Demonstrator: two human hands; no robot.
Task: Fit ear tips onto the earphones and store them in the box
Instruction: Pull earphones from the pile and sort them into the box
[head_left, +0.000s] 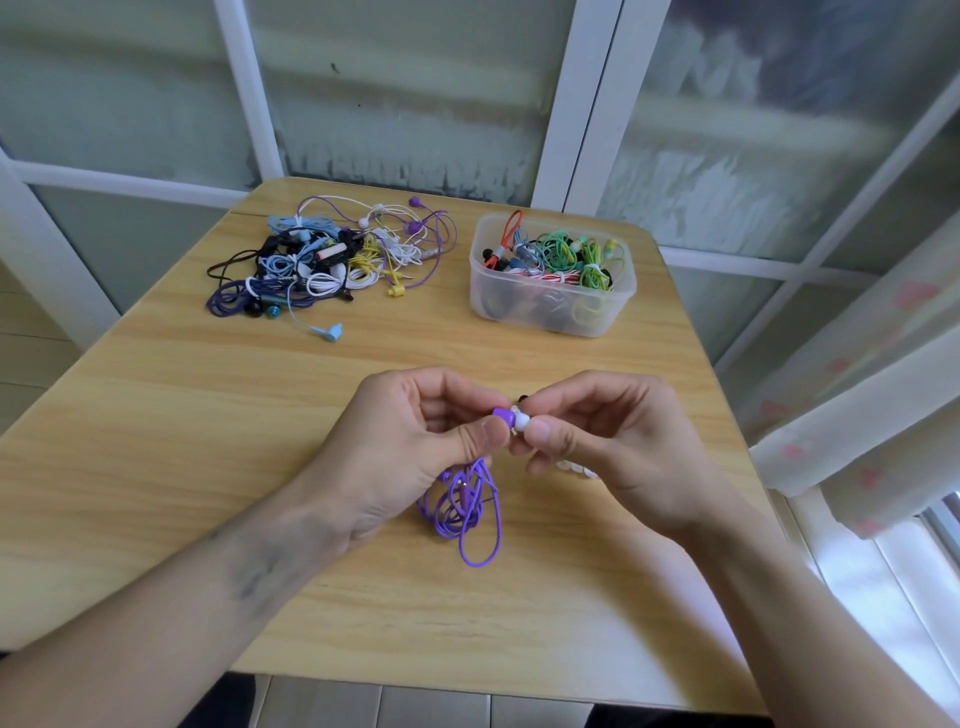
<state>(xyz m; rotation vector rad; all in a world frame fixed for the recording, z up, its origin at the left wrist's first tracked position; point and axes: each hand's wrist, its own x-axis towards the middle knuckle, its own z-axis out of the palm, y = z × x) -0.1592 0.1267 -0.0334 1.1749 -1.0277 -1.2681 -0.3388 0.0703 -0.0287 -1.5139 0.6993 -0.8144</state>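
2 hands meet: left hand (415, 436) pinches the purple earbud (502, 415), right hand (608, 447) pinches a white ear tip (521, 421).

Tabletop (208, 415): light wood grain, rounded corners. Far left area: loose tangled pile of earphones (327, 260), cords purple, blue, white, yellow and black. Far right corner: clear plastic box (550, 306), lidless, holding coiled earphones in green, red and black. Near the middle, toward the near edge: purple earphone cord (467, 514), its loops resting on the surface.
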